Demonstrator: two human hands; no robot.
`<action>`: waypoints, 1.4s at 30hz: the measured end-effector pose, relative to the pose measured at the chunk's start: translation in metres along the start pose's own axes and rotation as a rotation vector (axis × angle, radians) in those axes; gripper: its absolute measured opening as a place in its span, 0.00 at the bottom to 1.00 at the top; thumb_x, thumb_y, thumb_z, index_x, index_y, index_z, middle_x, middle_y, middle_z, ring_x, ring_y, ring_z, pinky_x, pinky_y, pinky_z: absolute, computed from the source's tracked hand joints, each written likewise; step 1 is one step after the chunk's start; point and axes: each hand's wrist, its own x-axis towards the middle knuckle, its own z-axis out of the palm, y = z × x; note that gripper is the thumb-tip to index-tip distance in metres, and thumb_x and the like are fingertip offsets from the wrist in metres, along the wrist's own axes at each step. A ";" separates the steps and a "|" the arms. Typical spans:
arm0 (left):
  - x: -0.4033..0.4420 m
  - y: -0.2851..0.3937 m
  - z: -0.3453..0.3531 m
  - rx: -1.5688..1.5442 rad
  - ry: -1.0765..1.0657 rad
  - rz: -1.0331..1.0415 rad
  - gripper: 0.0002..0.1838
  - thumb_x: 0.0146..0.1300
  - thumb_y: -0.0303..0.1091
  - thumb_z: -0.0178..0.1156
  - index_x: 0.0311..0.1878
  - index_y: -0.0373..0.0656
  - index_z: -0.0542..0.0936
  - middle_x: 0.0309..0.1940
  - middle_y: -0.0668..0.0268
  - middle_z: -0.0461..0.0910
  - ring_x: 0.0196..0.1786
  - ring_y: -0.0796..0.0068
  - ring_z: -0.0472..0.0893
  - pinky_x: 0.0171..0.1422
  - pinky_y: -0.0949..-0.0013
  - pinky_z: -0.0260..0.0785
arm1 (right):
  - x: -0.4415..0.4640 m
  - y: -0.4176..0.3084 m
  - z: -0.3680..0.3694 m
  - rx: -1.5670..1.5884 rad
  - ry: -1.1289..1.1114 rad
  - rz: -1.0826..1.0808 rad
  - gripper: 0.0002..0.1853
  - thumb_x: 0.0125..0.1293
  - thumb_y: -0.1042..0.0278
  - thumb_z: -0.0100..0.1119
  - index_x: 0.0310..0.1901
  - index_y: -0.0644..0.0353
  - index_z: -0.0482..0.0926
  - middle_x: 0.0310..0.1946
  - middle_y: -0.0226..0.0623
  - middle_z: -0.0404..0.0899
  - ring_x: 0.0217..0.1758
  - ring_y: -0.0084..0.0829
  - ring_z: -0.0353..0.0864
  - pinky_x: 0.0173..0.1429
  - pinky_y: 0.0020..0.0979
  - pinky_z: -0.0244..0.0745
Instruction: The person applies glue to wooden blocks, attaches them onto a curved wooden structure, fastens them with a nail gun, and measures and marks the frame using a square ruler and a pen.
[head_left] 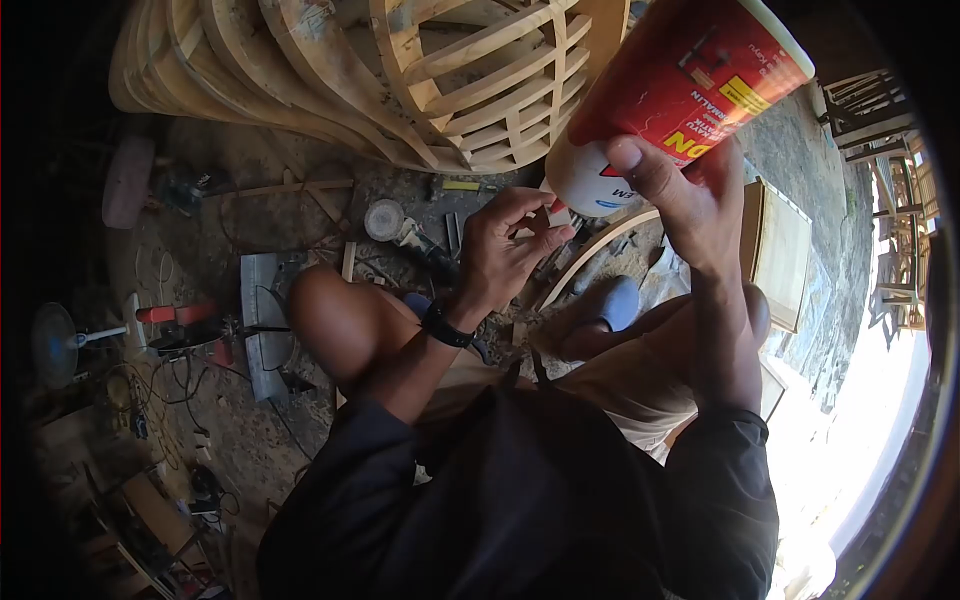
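Observation:
My right hand [690,195] is wrapped round a large red and white glue bottle [665,100], which is tilted with its lower end toward my left hand. The fingers of my left hand [515,245] pinch a small pale block [557,215] just beside that end of the bottle. A bit of red shows at the block. Whether the block touches the bottle I cannot tell. Above both hands stands a curved wooden frame [480,90] of ribs and slats.
An angle grinder [425,245] and hand tools lie on the floor in front of my legs. A curved wood strip [600,245] is near my foot. A metal sheet [262,325], cables and a fan-like disc [55,345] are at the left; a box [778,255] is at the right.

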 end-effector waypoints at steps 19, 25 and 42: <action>-0.006 -0.010 0.005 0.031 0.009 -0.024 0.19 0.60 0.29 0.77 0.52 0.37 0.83 0.46 0.63 0.83 0.41 0.78 0.82 0.44 0.72 0.80 | -0.008 0.002 -0.007 -0.147 -0.047 0.062 0.22 0.57 0.55 0.79 0.47 0.61 0.87 0.37 0.35 0.90 0.41 0.25 0.89 0.50 0.31 0.82; -0.006 -0.011 0.004 0.049 0.009 0.017 0.19 0.60 0.28 0.77 0.52 0.37 0.82 0.45 0.63 0.83 0.39 0.77 0.82 0.43 0.72 0.80 | -0.007 0.007 -0.007 -0.093 -0.034 0.041 0.22 0.57 0.55 0.80 0.48 0.62 0.87 0.37 0.35 0.90 0.41 0.25 0.88 0.50 0.31 0.82; -0.001 -0.010 0.004 -0.142 0.029 -0.087 0.19 0.63 0.25 0.74 0.56 0.35 0.79 0.50 0.63 0.82 0.45 0.79 0.84 0.51 0.72 0.80 | -0.008 0.007 -0.008 -0.072 0.050 -0.045 0.17 0.62 0.67 0.76 0.50 0.66 0.86 0.37 0.35 0.89 0.38 0.24 0.86 0.44 0.27 0.79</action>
